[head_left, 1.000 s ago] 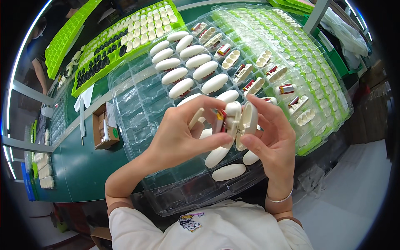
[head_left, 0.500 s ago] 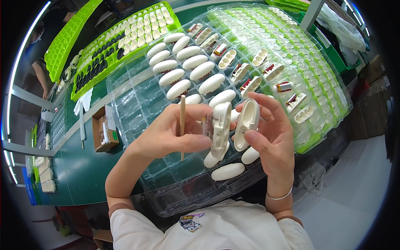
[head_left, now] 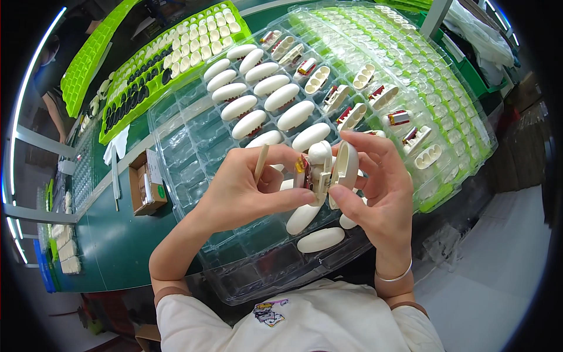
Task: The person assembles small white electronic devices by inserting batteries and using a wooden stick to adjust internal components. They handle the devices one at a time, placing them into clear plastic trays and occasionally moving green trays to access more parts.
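Over the tray, my left hand [head_left: 237, 182] pinches a white plastic inner frame [head_left: 319, 167] between thumb and fingers. A small part in red and yellow [head_left: 302, 165] sits on that frame's left side. A thin wooden stick [head_left: 261, 164] is also tucked in the left hand, poking up past the fingers. My right hand [head_left: 384, 188] grips a hollow white oval shell [head_left: 348, 166] by its edges. Shell and frame are side by side and appear to touch; their exact contact is partly hidden by the fingers.
Beneath my hands, a clear compartment tray [head_left: 246, 234] holds several closed white cases [head_left: 296, 115] and open frames [head_left: 317, 80]. Green trays [head_left: 451, 135] lie right, another [head_left: 176, 58] far left. A small cardboard box [head_left: 145, 190] stands left. A person's arm [head_left: 56, 117] shows far left.
The white frame and the shell have come together, and both have turned. The shell's hollow now faces the frame rather than me. The wooden stick has tilted in my left hand.
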A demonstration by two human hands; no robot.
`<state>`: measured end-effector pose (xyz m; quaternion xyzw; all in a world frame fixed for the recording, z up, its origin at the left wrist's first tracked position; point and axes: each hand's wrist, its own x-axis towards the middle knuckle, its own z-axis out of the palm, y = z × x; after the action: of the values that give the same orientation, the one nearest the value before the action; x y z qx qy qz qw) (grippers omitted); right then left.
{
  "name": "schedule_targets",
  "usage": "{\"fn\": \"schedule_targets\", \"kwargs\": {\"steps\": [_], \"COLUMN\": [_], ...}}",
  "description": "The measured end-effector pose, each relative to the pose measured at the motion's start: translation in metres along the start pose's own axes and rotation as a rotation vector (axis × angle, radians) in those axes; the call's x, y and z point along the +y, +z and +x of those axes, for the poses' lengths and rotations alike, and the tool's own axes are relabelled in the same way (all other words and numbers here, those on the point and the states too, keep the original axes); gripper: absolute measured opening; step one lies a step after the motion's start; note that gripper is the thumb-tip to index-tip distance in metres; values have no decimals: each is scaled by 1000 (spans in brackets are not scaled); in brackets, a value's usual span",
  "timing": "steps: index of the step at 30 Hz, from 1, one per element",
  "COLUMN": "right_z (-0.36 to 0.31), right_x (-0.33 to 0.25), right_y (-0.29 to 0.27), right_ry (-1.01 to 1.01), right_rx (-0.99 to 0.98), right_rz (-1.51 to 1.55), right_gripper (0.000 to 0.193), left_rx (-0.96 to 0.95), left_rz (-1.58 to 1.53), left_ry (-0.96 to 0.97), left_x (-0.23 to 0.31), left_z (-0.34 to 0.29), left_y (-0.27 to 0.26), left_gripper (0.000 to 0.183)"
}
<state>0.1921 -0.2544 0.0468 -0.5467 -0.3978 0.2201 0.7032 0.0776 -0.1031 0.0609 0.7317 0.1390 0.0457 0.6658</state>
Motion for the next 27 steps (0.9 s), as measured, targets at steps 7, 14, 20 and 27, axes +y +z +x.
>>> {"fn": "schedule_targets", "kwargs": {"steps": [7, 14, 20, 27], "right_z": [-1, 0, 0, 3], "right_x": [0, 0, 0, 3], "right_y": [3, 2, 2, -3], "right_ry": [-29, 3, 92, 281], "right_rx": [5, -11, -22, -125], "right_rz": [-39, -3, 99, 216], "right_gripper": [47, 47, 50, 51], "left_rx": [-13, -2, -13, -7], "left_rz": [-10, -20, 5, 114], "left_ry": [13, 12, 20, -4], "left_x": [2, 1, 0, 1], "left_z": [1, 1, 2, 1], "left_y": [0, 1, -1, -2], "left_gripper": [29, 26, 23, 20]}}
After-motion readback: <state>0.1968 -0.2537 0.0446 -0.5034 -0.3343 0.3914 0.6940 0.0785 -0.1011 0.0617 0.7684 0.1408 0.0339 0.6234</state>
